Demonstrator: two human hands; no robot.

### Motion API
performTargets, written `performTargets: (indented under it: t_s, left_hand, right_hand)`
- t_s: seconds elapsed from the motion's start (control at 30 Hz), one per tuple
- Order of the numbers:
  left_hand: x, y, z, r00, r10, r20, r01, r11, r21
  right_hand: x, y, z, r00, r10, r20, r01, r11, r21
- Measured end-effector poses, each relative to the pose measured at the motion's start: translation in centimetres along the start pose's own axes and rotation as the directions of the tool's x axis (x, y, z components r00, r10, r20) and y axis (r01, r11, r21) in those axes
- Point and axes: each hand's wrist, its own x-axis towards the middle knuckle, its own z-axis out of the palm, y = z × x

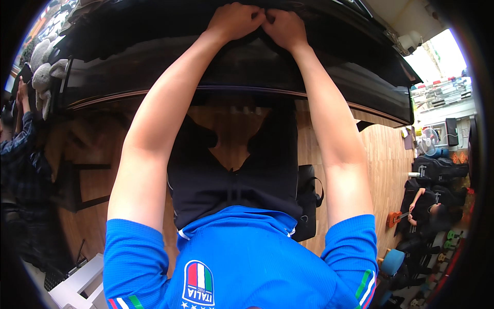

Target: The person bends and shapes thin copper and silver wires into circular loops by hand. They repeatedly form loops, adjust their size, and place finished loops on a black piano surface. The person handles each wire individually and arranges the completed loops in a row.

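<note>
A glossy black upright piano [242,64] stretches across the top of the view, its keyboard cover down and no keys showing. Both my arms reach forward over it. My left hand [236,20] is closed, fingers curled, at the piano's dark upper surface. Right beside it, my right hand [285,27] is curled too, and the thumbs and fingertips of the two hands almost meet. Whatever the fingertips hold, if anything, is too small and dark to make out.
On the left, grey plush toys [41,72] sit by the piano's end and a person in a dark checked shirt [20,134] is close by. A black bag [307,203] stands on the wooden floor [386,159]. Far right, a person holds a ukulele [395,218] near a blue stool [392,261].
</note>
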Motion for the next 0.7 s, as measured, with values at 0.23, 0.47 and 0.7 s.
performTargets:
  t_s: [0.23, 0.47, 0.7]
  left_hand:
    - [0.5, -0.5, 0.5, 1.000, 0.018, -0.002, -0.018, 0.999, -0.026]
    - [0.4, -0.3, 0.2, 0.999, 0.037, -0.005, -0.037, 0.998, -0.055]
    - [0.8, 0.0, 0.0, 0.999, 0.017, 0.035, -0.014, 0.996, -0.083]
  right_hand:
    - [0.1, 0.0, 0.0, 1.000, -0.013, -0.027, 0.013, 1.000, 0.023]
    - [0.1, 0.1, 0.3, 0.996, -0.084, -0.029, 0.085, 0.995, 0.049]
    - [0.1, 0.0, -0.2, 0.994, -0.098, -0.041, 0.103, 0.983, 0.155]
